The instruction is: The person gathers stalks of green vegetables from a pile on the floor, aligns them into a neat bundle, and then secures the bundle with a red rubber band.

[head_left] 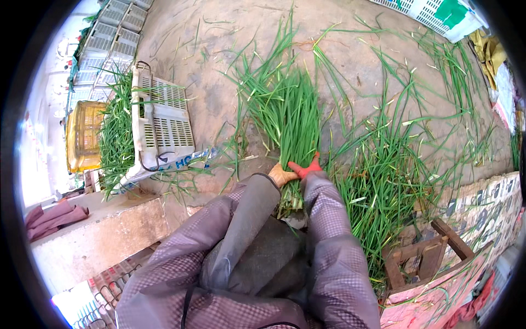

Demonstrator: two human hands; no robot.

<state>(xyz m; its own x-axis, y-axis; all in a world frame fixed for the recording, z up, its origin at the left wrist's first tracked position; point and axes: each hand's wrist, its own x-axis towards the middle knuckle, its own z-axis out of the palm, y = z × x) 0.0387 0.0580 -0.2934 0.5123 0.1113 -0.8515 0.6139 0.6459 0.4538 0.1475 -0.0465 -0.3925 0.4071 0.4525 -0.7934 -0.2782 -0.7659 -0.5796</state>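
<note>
A thick bunch of garlic chives (293, 112) lies just ahead of my knees, its long green leaves fanned away from me and its stem ends toward me. My left hand (282, 175), in a tan glove, is closed around the left side of the bunch near the stems. On the other side my right hand (307, 168), in an orange-red glove, grips the same bunch, and the two hands meet on top. The fingers underneath are hidden by the leaves. Beside my right forearm is a big loose heap of chives (383, 192).
A white plastic crate (167, 118) lies tipped at the left, with chives (116, 131) beside it and a yellow basket (86, 134) behind. Stacked crates (112, 41) line the far left. Another white crate (422, 13) stands far right; a wooden frame (427, 257) is near right.
</note>
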